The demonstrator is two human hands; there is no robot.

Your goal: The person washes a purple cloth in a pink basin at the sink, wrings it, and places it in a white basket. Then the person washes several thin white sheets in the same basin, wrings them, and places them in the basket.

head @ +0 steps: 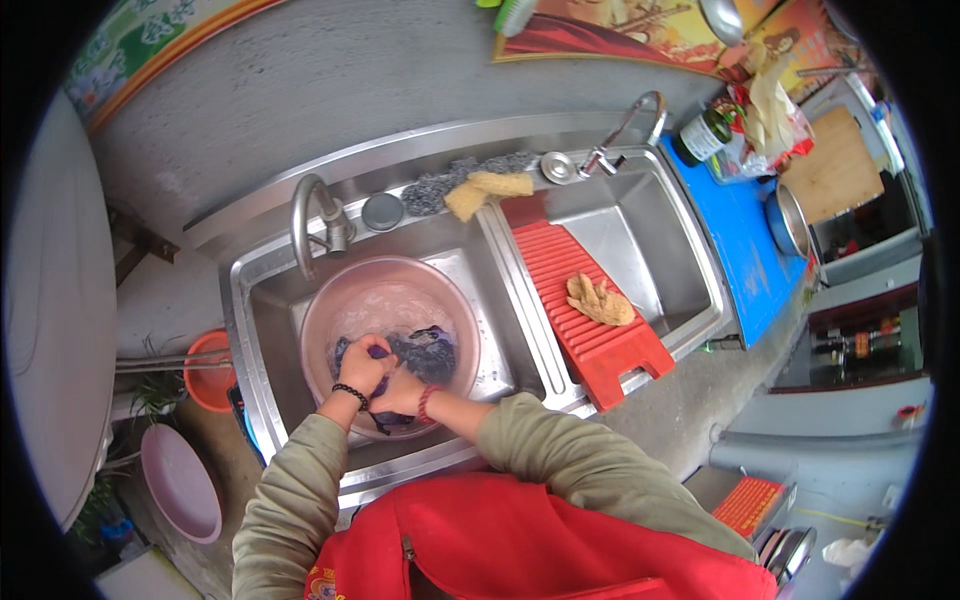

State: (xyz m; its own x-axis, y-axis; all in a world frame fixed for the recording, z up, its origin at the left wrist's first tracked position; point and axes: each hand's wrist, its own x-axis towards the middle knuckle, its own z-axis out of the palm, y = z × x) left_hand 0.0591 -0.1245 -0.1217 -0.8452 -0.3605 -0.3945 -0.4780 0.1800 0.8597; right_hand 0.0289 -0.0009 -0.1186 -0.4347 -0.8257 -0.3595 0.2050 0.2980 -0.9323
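Both of my hands are inside a round pink basin (466, 330) of water, which stands in the left bowl of a stainless steel double sink (514, 330). My left hand (365, 366) has its fingers closed on a dark purple and grey cloth (427, 358). Close against it, my right hand (397, 391) grips the same wet cloth, its fingertips partly hidden. Part of the cloth spreads in the water to the right of my hands. A dark end hangs below them near the basin's front wall. The left tap (304, 225) arches over the basin's back rim.
A red washboard (555, 277) slants across the right bowl, with a tan cloth (602, 300) on it. Yellow sponge-like cloths (487, 191) and a grey cloth (439, 187) lie on the back ledge. A green bottle (701, 137) stands on the blue counter (731, 232) at right.
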